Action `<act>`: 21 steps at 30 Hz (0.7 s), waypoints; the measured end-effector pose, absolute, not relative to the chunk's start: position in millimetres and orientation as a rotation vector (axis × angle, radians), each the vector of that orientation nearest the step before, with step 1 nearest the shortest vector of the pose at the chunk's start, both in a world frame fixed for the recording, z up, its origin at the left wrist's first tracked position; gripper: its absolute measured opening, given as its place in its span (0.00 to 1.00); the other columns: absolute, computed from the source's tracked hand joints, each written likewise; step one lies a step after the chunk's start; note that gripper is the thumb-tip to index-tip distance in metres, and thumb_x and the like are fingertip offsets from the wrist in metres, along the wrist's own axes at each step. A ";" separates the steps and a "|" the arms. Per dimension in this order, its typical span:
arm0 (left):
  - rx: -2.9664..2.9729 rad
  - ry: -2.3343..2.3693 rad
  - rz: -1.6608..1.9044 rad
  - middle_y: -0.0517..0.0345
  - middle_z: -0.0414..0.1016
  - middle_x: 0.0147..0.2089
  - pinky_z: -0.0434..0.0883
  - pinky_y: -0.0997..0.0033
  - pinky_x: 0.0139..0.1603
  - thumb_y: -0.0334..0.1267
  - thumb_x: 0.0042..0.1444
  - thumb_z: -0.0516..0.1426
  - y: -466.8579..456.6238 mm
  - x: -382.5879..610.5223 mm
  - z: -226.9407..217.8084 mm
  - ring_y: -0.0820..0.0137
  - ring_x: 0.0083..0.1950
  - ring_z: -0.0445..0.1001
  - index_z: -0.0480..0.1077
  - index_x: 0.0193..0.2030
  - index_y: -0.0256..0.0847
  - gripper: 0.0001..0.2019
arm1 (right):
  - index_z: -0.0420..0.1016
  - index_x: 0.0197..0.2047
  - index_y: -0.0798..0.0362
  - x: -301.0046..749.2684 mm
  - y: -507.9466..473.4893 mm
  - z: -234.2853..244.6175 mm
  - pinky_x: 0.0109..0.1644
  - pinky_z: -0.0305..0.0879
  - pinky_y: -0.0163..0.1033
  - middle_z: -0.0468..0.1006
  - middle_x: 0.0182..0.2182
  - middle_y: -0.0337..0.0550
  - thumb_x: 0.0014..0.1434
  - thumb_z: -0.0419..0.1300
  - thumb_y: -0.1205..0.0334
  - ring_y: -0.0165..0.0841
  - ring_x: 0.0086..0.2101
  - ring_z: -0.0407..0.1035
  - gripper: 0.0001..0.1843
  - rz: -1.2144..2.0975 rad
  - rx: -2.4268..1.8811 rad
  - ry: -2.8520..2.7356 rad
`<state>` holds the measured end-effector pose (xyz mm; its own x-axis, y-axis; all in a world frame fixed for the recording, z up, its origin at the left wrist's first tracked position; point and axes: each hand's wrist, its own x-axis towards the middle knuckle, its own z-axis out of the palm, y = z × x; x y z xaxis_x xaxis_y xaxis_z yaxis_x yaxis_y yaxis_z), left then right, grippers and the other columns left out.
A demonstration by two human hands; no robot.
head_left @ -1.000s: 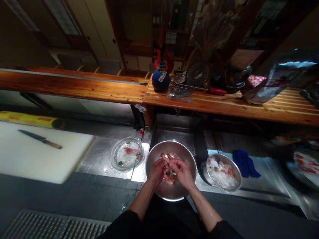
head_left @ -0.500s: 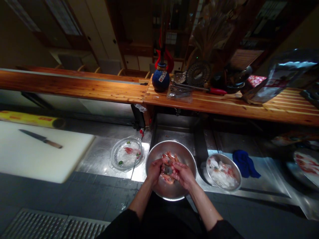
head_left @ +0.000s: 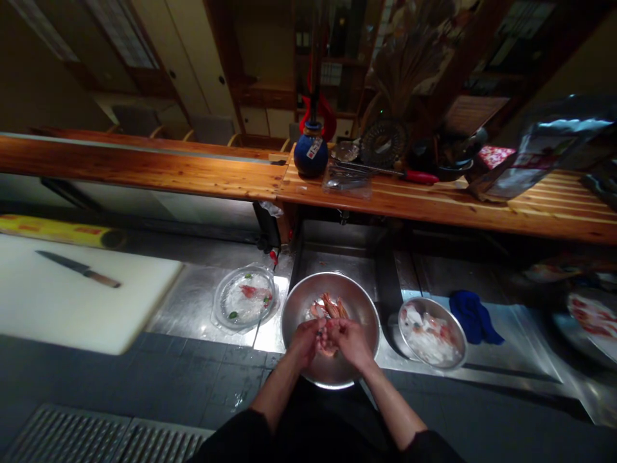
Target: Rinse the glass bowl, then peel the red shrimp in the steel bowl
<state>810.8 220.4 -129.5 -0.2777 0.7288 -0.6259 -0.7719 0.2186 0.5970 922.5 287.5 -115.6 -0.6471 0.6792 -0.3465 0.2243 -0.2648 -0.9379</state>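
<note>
A large steel bowl (head_left: 366,315) sits at the front edge of the sink, with several pink-orange shrimp (head_left: 333,305) lying in it. My left hand (head_left: 303,344) and my right hand (head_left: 351,342) meet over the near half of the bowl. Fingertips of both are pinched together on a small pinkish piece that looks like a shrimp, mostly covered by the fingers. Other shrimp lie just beyond my fingertips, partly hidden by them.
To the left are an ice-filled dish (head_left: 244,299) under plastic wrap and a white cutting board (head_left: 110,315) bearing a knife (head_left: 77,267). On the right stand a smaller steel bowl (head_left: 434,331) of ice and pinkish pieces, and a blue cloth (head_left: 475,316). A wooden counter (head_left: 216,177) runs behind.
My hands have drawn closer together and slightly toward me. Their wrists have turned inward, and more of the shrimp beyond the fingers shows. The bowls have stayed in place.
</note>
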 end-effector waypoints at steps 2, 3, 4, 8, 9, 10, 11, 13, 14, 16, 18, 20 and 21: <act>-0.041 1.155 1.461 0.55 0.71 0.24 0.65 0.78 0.23 0.34 0.40 0.66 221.2 812.6 -131.4 0.76 0.22 0.67 0.73 0.29 0.30 0.09 | 0.78 0.35 0.53 924.0 286.2 -112.2 0.37 0.72 0.41 0.80 0.30 0.46 0.59 0.55 0.60 0.38 0.31 0.75 0.11 1.665 -1.064 -1.926; -0.037 1.157 1.465 0.55 0.71 0.24 0.65 0.78 0.23 0.32 0.39 0.65 221.6 813.4 -132.4 0.75 0.23 0.68 0.73 0.28 0.31 0.08 | 0.79 0.36 0.53 924.5 285.3 -109.7 0.40 0.71 0.43 0.81 0.32 0.47 0.59 0.54 0.61 0.40 0.34 0.75 0.12 1.527 -1.052 -2.024; -0.033 1.161 1.471 0.55 0.71 0.23 0.64 0.77 0.22 0.32 0.38 0.64 221.9 814.0 -133.4 0.74 0.23 0.68 0.73 0.27 0.31 0.07 | 0.79 0.38 0.52 924.6 284.3 -107.1 0.42 0.71 0.44 0.81 0.34 0.48 0.60 0.53 0.62 0.41 0.36 0.75 0.13 1.409 -1.041 -2.099; -0.026 1.208 1.493 0.57 0.69 0.20 0.60 0.78 0.20 0.31 0.37 0.61 223.0 815.0 -135.7 0.76 0.20 0.65 0.72 0.25 0.32 0.06 | 0.80 0.42 0.52 923.1 279.8 -101.4 0.47 0.69 0.45 0.81 0.38 0.50 0.60 0.52 0.65 0.42 0.40 0.74 0.15 1.157 -0.988 -2.261; -0.025 1.226 1.497 0.58 0.69 0.20 0.59 0.78 0.20 0.31 0.36 0.61 223.1 814.9 -136.1 0.77 0.19 0.64 0.73 0.25 0.31 0.06 | 0.80 0.43 0.52 922.5 278.9 -101.2 0.47 0.69 0.45 0.81 0.38 0.50 0.60 0.52 0.66 0.41 0.40 0.74 0.16 1.140 -0.981 -2.276; -0.023 1.242 1.499 0.58 0.69 0.19 0.59 0.79 0.19 0.31 0.36 0.61 223.0 814.7 -136.5 0.77 0.19 0.63 0.73 0.26 0.31 0.07 | 0.80 0.43 0.53 922.0 278.2 -101.2 0.47 0.69 0.45 0.81 0.39 0.50 0.61 0.52 0.66 0.41 0.40 0.74 0.16 1.129 -0.973 -2.286; -0.019 1.256 1.502 0.58 0.68 0.18 0.58 0.79 0.19 0.32 0.36 0.61 222.8 814.4 -137.0 0.77 0.18 0.63 0.73 0.25 0.31 0.07 | 0.80 0.44 0.53 921.7 277.8 -100.9 0.47 0.69 0.45 0.81 0.39 0.50 0.61 0.51 0.66 0.41 0.40 0.74 0.16 1.126 -0.966 -2.290; -0.007 1.273 1.508 0.58 0.68 0.18 0.57 0.79 0.18 0.33 0.35 0.62 222.1 813.7 -137.9 0.77 0.17 0.62 0.72 0.23 0.32 0.07 | 0.80 0.43 0.53 921.5 277.6 -99.2 0.46 0.69 0.45 0.81 0.38 0.50 0.62 0.51 0.66 0.41 0.39 0.74 0.16 1.151 -0.954 -2.279; -0.002 1.279 1.511 0.58 0.68 0.17 0.57 0.79 0.18 0.34 0.35 0.62 221.7 813.3 -138.2 0.78 0.17 0.62 0.71 0.21 0.32 0.07 | 0.81 0.43 0.53 921.5 277.7 -97.6 0.45 0.69 0.45 0.81 0.37 0.49 0.62 0.51 0.66 0.41 0.38 0.74 0.16 1.178 -0.947 -2.271; 0.007 1.288 1.511 0.58 0.67 0.17 0.56 0.79 0.17 0.35 0.34 0.63 220.8 812.6 -138.0 0.78 0.17 0.61 0.70 0.20 0.32 0.08 | 0.81 0.42 0.52 921.7 278.1 -93.6 0.44 0.70 0.44 0.81 0.36 0.48 0.62 0.51 0.65 0.40 0.37 0.75 0.16 1.240 -0.937 -2.255; 0.011 1.291 1.505 0.59 0.67 0.17 0.56 0.80 0.17 0.37 0.34 0.64 220.0 811.9 -136.6 0.78 0.16 0.61 0.71 0.21 0.32 0.10 | 0.81 0.41 0.51 921.6 278.4 -90.2 0.44 0.70 0.45 0.81 0.34 0.47 0.63 0.51 0.65 0.40 0.36 0.75 0.16 1.276 -0.936 -2.250; 0.014 1.282 1.493 0.59 0.67 0.17 0.56 0.80 0.17 0.38 0.35 0.65 219.6 811.3 -133.7 0.78 0.17 0.61 0.72 0.23 0.32 0.11 | 0.81 0.41 0.52 921.2 278.6 -88.9 0.44 0.70 0.46 0.81 0.33 0.47 0.63 0.51 0.65 0.41 0.35 0.75 0.16 1.279 -0.944 -2.257; 0.015 1.276 1.486 0.59 0.67 0.18 0.56 0.79 0.17 0.38 0.35 0.65 219.4 810.9 -131.9 0.78 0.17 0.62 0.73 0.23 0.32 0.11 | 0.81 0.41 0.52 921.0 278.6 -89.2 0.44 0.70 0.46 0.81 0.33 0.47 0.62 0.51 0.65 0.41 0.35 0.75 0.16 1.274 -0.948 -2.263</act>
<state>810.9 219.4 -131.9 -0.3787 0.7088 -0.5951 -0.6954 0.2065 0.6884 921.0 278.6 -89.2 -0.7027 0.7115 -0.0033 0.3720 0.3634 -0.8541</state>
